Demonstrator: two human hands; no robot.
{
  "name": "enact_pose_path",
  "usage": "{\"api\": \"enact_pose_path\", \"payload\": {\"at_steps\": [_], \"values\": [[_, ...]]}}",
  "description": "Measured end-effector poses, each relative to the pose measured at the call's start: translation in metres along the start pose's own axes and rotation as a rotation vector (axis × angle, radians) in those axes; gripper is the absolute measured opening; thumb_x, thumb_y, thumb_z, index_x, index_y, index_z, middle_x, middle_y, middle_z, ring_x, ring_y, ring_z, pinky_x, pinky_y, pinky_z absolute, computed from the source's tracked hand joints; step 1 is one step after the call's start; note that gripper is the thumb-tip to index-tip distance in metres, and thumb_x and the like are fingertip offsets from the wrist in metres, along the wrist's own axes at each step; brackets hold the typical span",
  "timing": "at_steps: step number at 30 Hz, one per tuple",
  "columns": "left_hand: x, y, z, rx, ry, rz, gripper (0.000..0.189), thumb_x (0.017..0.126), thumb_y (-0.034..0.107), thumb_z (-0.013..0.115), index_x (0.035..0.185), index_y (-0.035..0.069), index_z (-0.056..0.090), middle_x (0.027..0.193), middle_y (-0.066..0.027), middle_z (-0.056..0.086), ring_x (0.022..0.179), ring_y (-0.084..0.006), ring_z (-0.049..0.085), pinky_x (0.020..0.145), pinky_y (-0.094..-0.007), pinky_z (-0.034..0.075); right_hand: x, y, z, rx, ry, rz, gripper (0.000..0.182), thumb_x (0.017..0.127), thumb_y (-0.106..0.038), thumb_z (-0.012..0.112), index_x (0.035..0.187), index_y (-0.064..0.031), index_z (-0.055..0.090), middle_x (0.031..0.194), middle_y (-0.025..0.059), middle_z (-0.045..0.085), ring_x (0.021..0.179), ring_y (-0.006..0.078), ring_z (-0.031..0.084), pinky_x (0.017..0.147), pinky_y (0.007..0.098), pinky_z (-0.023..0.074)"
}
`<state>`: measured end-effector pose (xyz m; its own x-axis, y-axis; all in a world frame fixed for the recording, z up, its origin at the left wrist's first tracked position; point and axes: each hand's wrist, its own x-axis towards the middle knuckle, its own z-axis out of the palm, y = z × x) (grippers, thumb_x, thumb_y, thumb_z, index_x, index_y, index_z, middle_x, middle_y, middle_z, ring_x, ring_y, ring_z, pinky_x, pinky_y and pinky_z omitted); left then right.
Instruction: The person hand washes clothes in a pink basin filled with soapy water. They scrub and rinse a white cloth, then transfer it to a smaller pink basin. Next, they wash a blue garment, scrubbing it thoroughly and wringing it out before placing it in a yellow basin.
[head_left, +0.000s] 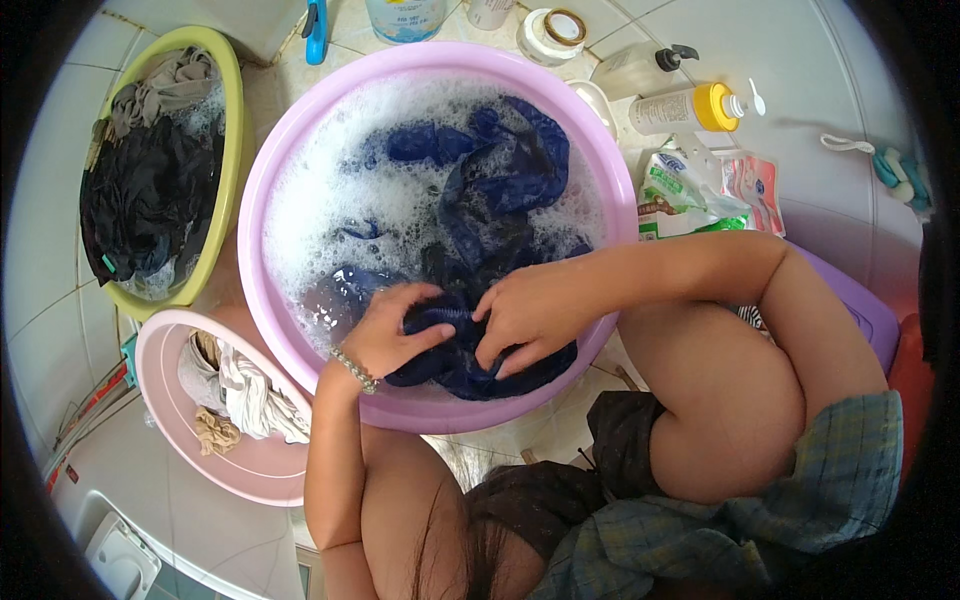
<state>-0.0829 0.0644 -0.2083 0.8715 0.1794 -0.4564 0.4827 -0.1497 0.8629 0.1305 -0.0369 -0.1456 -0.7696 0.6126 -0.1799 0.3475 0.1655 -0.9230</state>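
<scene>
A large pink-purple plastic basin (259, 255) of sudsy water stands in front of me, with a dark blue wet garment (510, 180) partly under the foam. At the basin's near side my left hand (390, 326) rests on a bunched part of the garment, thumb and fingers spread around it. Close to its right, my right hand (529, 319) bends its fingers onto the same cloth, pinching it near a ribbed or zip-like edge (450, 312). The lower part of the garment lies in the water beneath both hands.
A yellow-green basin (234, 150) of dark wet clothes stands at left, a light pink basin (161, 420) with white and beige clothes below it. Pump bottles (667, 112), a white jar (534, 46), refill pouches (686, 187) and a blue-handled tool (316, 34) lie beyond the rim.
</scene>
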Motion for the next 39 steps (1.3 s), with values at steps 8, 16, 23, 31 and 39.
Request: {"api": "enact_pose_path", "payload": {"at_steps": [8,16,23,31,39], "values": [[-0.009,0.025,-0.008,0.079,-0.286,-0.041,0.045,0.075,0.019,0.068,0.113,-0.001,0.055,0.09,-0.0216,0.063,0.083,-0.0315,0.062,0.074,-0.0357,0.047,0.008,0.063,-0.021,-0.289,0.221,0.044,0.031,0.075,-0.014,0.062,0.106,-0.0105,0.058,0.1,0.0111,0.058,0.1,0.0276,0.054,0.085,0.0407,0.0424],[-0.036,0.075,-0.046,0.313,-0.418,-0.031,0.031,0.075,0.013,0.062,0.104,0.003,0.061,0.083,-0.0211,0.062,0.079,-0.0382,0.059,0.07,-0.043,0.047,0.014,0.094,-0.019,-0.69,0.049,0.464,0.022,0.075,-0.013,0.059,0.097,-0.01,0.059,0.091,0.0118,0.06,0.084,0.0277,0.062,0.068,0.0398,0.0499],[-0.069,0.101,-0.071,0.18,-0.285,0.074,0.024,0.076,0.007,0.06,0.099,0.002,0.062,0.077,-0.0143,0.059,0.067,-0.0343,0.057,0.057,-0.0375,0.045,-0.006,0.099,-0.031,-0.714,0.321,0.43,0.023,0.074,-0.006,0.054,0.097,-0.009,0.057,0.097,0.012,0.055,0.094,0.0274,0.056,0.074,0.0391,0.0472],[-0.09,0.095,-0.072,-0.063,0.437,0.213,0.023,0.068,-0.003,0.057,0.09,-0.009,0.06,0.074,-0.0122,0.058,0.064,-0.0177,0.052,0.06,-0.0251,0.04,-0.007,0.07,-0.012,-0.148,0.42,0.039,0.047,0.072,-0.016,0.06,0.117,-0.0086,0.049,0.109,0.0157,0.053,0.109,0.0317,0.045,0.095,0.0462,0.0324],[-0.075,0.082,-0.068,-0.072,1.021,-0.082,0.02,0.086,0.001,0.051,0.102,-0.007,0.058,0.095,-0.0097,0.06,0.089,-0.0149,0.054,0.085,-0.0255,0.04,-0.011,0.065,-0.023,-0.185,0.649,0.374,0.038,0.087,-0.025,0.054,0.118,-0.0049,0.049,0.093,0.0226,0.06,0.084,0.0378,0.058,0.075,0.0448,0.0461]]}}
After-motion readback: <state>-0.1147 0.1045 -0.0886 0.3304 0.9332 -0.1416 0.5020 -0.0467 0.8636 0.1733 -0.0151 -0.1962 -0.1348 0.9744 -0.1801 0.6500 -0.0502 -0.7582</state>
